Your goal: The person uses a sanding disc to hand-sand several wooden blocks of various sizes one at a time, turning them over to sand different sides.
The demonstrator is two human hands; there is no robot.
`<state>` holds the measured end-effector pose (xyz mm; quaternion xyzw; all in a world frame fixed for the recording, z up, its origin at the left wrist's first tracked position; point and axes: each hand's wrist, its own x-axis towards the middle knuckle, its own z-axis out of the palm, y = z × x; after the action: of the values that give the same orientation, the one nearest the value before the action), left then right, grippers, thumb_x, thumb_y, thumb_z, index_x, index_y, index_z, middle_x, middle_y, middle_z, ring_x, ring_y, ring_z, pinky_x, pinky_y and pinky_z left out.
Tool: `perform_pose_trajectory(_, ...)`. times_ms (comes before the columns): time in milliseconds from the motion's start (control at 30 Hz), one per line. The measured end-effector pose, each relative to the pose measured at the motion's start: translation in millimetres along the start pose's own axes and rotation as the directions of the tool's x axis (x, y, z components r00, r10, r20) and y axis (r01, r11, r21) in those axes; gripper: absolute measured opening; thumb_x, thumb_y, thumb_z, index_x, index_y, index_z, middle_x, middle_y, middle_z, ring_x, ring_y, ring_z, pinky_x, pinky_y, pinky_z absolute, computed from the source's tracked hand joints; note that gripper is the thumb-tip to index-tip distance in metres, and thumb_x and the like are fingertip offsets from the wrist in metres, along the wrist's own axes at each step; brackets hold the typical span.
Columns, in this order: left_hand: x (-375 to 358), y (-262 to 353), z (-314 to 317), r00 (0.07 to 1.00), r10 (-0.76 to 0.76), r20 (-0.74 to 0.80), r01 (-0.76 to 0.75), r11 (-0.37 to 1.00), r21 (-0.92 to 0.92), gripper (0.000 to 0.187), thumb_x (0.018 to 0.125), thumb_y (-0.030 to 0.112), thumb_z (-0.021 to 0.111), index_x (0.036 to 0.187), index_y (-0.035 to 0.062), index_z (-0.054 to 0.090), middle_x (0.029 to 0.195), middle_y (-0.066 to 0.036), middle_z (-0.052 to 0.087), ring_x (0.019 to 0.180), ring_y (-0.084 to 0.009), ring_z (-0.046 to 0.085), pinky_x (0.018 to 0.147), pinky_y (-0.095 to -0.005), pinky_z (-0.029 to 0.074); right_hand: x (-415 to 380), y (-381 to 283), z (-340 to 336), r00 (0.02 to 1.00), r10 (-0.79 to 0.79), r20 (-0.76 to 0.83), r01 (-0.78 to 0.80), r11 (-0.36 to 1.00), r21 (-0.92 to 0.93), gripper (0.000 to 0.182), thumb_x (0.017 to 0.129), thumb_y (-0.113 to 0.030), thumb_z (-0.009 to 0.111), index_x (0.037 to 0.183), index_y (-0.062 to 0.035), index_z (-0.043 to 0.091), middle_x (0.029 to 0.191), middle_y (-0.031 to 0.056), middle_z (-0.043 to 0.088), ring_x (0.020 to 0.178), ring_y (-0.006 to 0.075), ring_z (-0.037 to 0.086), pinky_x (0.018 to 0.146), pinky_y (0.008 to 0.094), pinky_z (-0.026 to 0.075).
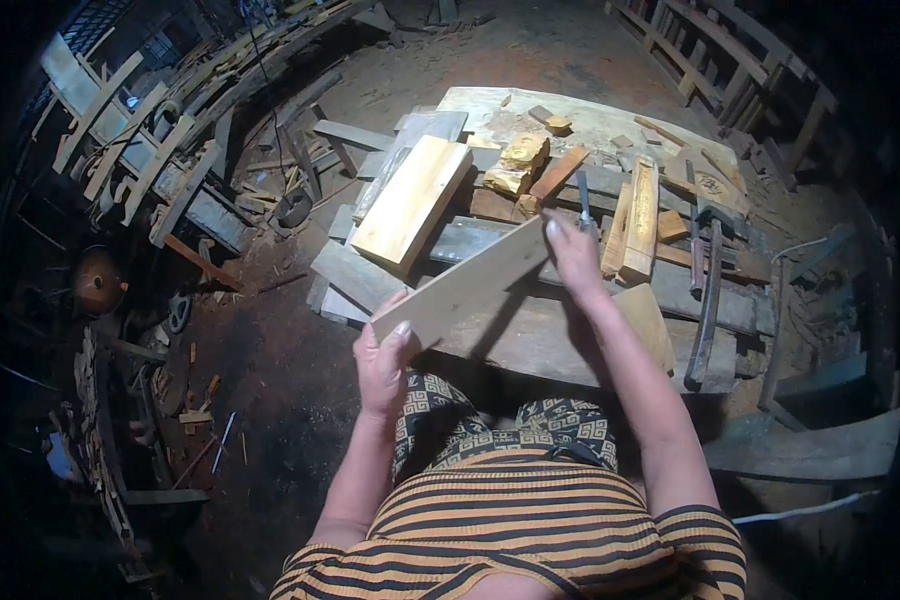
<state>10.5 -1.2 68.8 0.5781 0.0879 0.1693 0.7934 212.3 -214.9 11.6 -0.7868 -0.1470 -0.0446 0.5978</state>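
Note:
A flat, pale wooden board (465, 278) is held up at a slant above the near edge of the workbench. My left hand (383, 355) grips its lower left end, thumb on the near face. At its upper right end, my right hand (574, 255) is closed around the board, thumb on the near side; some of its fingers are hidden. Just beyond the board, a thick light wood block (410, 200) lies on the bench. A chisel-like tool (583, 195) lies past my right hand.
The plank workbench (530, 345) carries a rough yellow wood chunk (518, 163), a reddish block (560, 172), a long yellow block (640, 220) and a dark curved-handled tool (708, 300) at right. Wooden frames (120, 140) stand at left. Scraps litter the dark floor (280, 400).

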Motion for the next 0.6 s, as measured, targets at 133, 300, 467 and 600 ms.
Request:
perform_pose_trajectory(133, 11.7, 22.8, -11.8, 0.876, 0.228, 0.425, -0.399, 0.837, 0.374, 0.039, 0.071, -0.006, 0.057, 0.109, 0.0031, 0.066, 0.109, -0.011, 0.064, 0.103, -0.0197, 0.06, 0.087, -0.0319, 0.048, -0.8, -24.0, -3.6, 0.948, -0.261, -0.184, 0.259, 0.965, -0.033, 0.034, 0.094, -0.02, 0.047, 0.119, -0.0016, 0.058, 0.122, 0.0186, 0.058, 0.117, 0.0313, 0.053, 0.102, 0.0346, 0.037)
perform_pose_trajectory(300, 0.3, 25.3, -11.7, 0.73, 0.348, 0.588, -0.683, 0.391, 0.617, 0.039, 0.072, -0.002, 0.067, 0.111, 0.0042, 0.064, 0.115, -0.013, 0.06, 0.114, -0.0222, 0.054, 0.095, -0.035, 0.043, -32.3, -0.5, 3.2, 0.94, -0.054, 0.337, 0.146, 0.955, -0.257, 0.038, 0.092, -0.03, 0.047, 0.12, -0.007, 0.059, 0.127, 0.0153, 0.055, 0.125, 0.0317, 0.044, 0.106, 0.0419, 0.029)
perform_pose_trajectory(467, -20.7, 4.0, -13.8, 0.996, 0.058, 0.061, -0.072, 0.966, 0.247, 0.102, 0.063, -0.007, 0.068, 0.147, 0.0168, 0.015, 0.13, -0.014, 0.045, 0.115, -0.0271, 0.052, 0.094, -0.0358, 0.046, -52.1, 11.3, 18.2, 0.961, -0.127, 0.244, 0.199, 0.934, -0.298, 0.039, 0.092, -0.029, 0.047, 0.123, -0.0086, 0.057, 0.133, 0.0146, 0.05, 0.128, 0.0308, 0.041, 0.108, 0.0441, 0.026)
perform_pose_trajectory(600, -28.8, 15.3, -15.9, 0.985, -0.115, 0.126, 0.12, 0.992, -0.031, 0.112, 0.061, -0.005, 0.066, 0.149, 0.0168, 0.0, 0.13, -0.017, 0.043, 0.117, -0.0278, 0.051, 0.095, -0.0374, 0.045, -56.5, 4.8, 22.3, 0.975, -0.129, 0.183, 0.187, 0.92, -0.345, 0.04, 0.092, -0.029, 0.047, 0.125, -0.0081, 0.056, 0.133, 0.0149, 0.051, 0.129, 0.0302, 0.04, 0.108, 0.0434, 0.026)
